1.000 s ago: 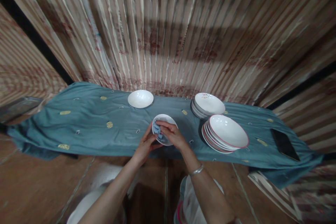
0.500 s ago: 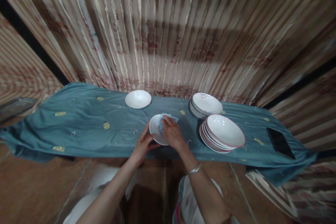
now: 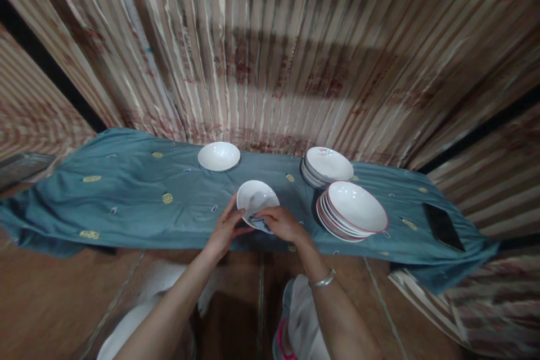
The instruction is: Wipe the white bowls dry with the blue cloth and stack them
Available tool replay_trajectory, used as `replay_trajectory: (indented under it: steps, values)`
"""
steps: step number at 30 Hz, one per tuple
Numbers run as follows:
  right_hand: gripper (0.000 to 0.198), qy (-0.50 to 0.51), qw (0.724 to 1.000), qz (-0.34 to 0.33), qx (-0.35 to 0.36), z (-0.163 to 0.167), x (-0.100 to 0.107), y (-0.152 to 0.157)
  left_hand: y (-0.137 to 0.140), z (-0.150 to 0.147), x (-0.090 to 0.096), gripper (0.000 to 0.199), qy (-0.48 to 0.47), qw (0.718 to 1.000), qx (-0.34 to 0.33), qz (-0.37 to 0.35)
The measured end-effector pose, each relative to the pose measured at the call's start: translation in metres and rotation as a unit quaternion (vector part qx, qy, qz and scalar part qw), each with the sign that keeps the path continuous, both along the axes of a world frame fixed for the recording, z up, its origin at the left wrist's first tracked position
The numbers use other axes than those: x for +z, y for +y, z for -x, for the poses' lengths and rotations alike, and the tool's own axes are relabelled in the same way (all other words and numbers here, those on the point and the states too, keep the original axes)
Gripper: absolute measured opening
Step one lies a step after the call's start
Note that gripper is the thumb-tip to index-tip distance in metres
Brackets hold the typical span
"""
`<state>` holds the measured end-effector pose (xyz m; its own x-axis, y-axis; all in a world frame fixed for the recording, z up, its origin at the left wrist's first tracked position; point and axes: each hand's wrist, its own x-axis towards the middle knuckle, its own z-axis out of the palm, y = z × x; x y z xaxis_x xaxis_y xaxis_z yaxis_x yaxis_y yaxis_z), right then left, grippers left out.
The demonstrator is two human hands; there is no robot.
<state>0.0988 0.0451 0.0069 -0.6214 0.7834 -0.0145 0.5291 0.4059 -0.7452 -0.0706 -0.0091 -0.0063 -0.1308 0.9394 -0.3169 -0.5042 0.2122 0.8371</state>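
A small white bowl (image 3: 253, 194) is held tilted above the cloth-covered table, its inside facing me. My left hand (image 3: 226, 229) grips the bowl's left rim, thumb over the edge and fingers underneath. My right hand (image 3: 282, 223) is closed on a light blue cloth (image 3: 260, 225), which presses against the lower inside of the bowl; much of the cloth is hidden by the fingers. To the right stand stacked white bowls with red rims (image 3: 358, 207) and, behind them, a stack of plates with a flower print (image 3: 329, 163).
A lone white dish (image 3: 219, 156) sits at the back left of the teal tablecloth (image 3: 139, 202). A black phone (image 3: 442, 226) lies near the right end. Behind the table hangs a striped curtain (image 3: 270, 67). Dark poles slant at both sides.
My right hand and the cloth have moved from the bowl's upper right rim down to its lower inside. The left hand keeps its hold on the bowl. The view has shifted slightly.
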Motion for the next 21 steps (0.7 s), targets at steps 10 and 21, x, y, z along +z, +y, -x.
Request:
replay_trajectory:
  steps: [10,21]
  values:
    - [0.041,0.278,0.952,0.125,-0.021,0.031,-0.012,-0.006,-0.001,-0.003,0.000,0.071,-0.006,1.000,-0.003,-0.012]
    - [0.055,0.170,0.978,-0.110,-0.058,0.041,-0.017,0.010,-0.002,-0.003,-0.004,0.091,0.038,0.996,-0.052,-0.055]
